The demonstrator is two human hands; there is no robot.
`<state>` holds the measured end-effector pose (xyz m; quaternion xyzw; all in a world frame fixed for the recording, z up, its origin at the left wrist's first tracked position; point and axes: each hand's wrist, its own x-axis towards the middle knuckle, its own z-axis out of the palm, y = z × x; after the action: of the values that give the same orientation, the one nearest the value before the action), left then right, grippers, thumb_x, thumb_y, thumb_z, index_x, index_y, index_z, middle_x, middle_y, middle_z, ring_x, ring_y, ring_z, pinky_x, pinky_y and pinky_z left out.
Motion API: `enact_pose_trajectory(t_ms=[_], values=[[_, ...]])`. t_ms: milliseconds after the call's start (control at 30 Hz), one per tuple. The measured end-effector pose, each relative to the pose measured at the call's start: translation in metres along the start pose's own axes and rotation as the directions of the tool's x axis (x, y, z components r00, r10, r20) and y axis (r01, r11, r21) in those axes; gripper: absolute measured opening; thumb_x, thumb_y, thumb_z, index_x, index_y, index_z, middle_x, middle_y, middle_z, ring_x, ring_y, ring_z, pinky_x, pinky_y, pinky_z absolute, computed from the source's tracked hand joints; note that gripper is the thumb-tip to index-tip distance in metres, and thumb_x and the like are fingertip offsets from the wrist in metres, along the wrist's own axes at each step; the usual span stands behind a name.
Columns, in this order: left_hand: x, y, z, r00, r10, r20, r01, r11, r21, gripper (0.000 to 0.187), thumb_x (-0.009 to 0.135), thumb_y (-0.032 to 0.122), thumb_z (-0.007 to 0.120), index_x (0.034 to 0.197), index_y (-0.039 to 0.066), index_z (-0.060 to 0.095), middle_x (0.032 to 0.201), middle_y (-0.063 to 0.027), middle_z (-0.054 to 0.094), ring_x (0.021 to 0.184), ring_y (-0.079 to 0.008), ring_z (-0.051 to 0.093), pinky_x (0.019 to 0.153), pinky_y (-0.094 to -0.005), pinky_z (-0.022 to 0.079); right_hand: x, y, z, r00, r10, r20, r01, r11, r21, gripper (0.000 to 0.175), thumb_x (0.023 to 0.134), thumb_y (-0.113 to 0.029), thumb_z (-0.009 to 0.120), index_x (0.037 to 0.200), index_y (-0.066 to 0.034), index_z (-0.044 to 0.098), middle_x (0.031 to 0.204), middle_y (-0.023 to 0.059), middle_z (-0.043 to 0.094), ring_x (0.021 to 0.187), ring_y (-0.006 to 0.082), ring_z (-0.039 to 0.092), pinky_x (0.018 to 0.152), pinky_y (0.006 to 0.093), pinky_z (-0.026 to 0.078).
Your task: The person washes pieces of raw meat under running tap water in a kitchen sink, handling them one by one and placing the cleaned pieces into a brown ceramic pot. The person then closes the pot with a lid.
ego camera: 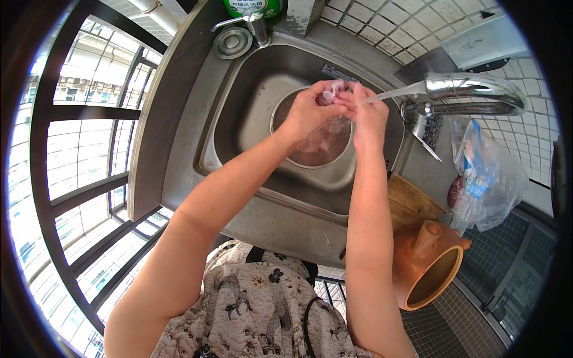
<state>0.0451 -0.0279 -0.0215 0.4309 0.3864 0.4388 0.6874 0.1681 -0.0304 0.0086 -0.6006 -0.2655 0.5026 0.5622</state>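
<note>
Over a round metal bowl (pixel 280 112) in the stainless steel sink (pixel 250 134), my left hand (pixel 313 105) grips a small wet, pinkish piece, seemingly raw meat (pixel 329 95). My right hand (pixel 367 107) is against the left one, its fingertips touching or close to the piece; whether it grips it too is hidden. Water runs from the chrome faucet (pixel 470 87) onto the right hand's fingers. Reddish, cloudy water with pale pieces under its surface fills much of the bowl.
Right of the sink are a wooden cutting board (pixel 409 197), a brown clay pot (pixel 416 268) and a clear plastic bag (pixel 497 179). A soap dispenser (pixel 257 31) and a metal sink strainer (pixel 233 42) sit at the back left. A barred window (pixel 89 112) is on the left.
</note>
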Motion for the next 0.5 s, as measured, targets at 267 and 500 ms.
enact_pose_trajectory(t_ms=[267,500], values=[[0.016,-0.007,-0.001,0.971,-0.228,0.071,0.232,0.833,-0.503,0.021,0.094,0.017,0.051,0.108,0.002,0.057,0.096,-0.0057,0.062,0.083,-0.0148,0.061,0.075,-0.0309,0.053,0.001,0.010,-0.008,0.994,-0.104,-0.039,0.093,0.972,-0.216,0.026,0.091,-0.017,0.058,0.112,-0.0026,0.061,0.098,0.0073,0.064,0.079,0.0110,0.059,0.070,0.0279,0.048],[0.015,-0.010,-0.004,0.950,-0.308,0.050,0.296,0.842,-0.451,0.018,0.093,0.022,0.054,0.097,0.005,0.058,0.083,-0.0030,0.059,0.071,-0.0123,0.058,0.062,-0.0301,0.053,-0.001,0.023,-0.008,0.998,-0.048,0.044,0.050,0.998,-0.050,0.023,0.085,-0.014,0.065,0.101,0.0024,0.065,0.088,0.0040,0.064,0.078,0.0078,0.058,0.056,0.0233,0.047]])
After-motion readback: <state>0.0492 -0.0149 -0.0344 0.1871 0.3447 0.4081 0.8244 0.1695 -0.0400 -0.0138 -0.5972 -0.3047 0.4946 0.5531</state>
